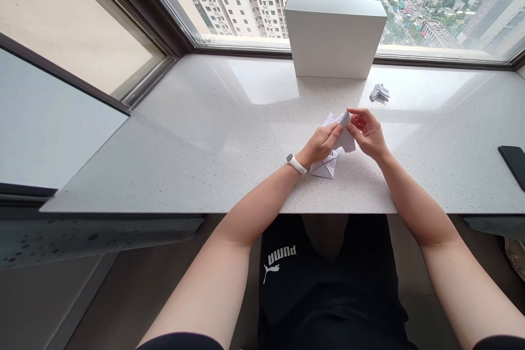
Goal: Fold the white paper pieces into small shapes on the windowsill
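Pale speckled stone forms the sill [184,147] by the window, where a white box [332,38] is set against the frame. From the head view, a folded paper [345,135] is seen raised just above the sill, between the hands. It is pinched by the left hand [324,142], thumb on top and fingers closed beneath. The right hand [368,134] is loosely curled, its thumb and index finger parted and brought to the paper's far edge; whether any firm grip is taken there is not clear. Under the left hand a creased piece [325,168] is laid on the sill; whether it is joined to the held paper cannot be made out. Near the box a small fold [380,93] is left, and a phone [512,167] at the right edge. The paper could be crushed by too tight a left pinch, layers could be torn by an uneven pull, and the piece beneath could be dragged by the left wrist.
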{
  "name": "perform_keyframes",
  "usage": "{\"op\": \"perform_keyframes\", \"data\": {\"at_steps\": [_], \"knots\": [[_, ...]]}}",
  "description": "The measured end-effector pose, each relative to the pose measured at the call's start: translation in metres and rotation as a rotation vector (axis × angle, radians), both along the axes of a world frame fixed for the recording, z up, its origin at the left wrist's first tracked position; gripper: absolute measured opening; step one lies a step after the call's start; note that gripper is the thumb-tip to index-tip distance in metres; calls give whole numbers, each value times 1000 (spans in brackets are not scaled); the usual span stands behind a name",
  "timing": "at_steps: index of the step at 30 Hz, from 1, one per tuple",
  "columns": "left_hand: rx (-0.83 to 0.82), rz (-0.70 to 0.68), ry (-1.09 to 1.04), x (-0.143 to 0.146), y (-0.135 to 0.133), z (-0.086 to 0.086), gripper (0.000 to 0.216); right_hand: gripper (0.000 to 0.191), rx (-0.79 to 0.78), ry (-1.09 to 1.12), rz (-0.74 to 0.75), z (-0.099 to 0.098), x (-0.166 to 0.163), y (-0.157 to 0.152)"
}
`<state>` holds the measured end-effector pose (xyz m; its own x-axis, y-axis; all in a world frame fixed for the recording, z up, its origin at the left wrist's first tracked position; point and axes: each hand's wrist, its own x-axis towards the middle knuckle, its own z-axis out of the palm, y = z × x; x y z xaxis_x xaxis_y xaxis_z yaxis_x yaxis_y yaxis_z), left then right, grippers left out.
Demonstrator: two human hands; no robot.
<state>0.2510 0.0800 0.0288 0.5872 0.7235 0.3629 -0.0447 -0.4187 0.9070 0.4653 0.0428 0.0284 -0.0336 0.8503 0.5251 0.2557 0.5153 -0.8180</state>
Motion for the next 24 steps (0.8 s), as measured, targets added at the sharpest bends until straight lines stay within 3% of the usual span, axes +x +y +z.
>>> {"op": "perform_keyframes", "data": {"at_steps": [16, 24], "knots": [[-26, 50, -4, -3, 4, -6, 58, 57, -42, -26, 18, 2, 2, -2], [55, 39, 10, -2, 4, -4, 72, 48, 4, -74, 18, 0, 3, 0]]}}
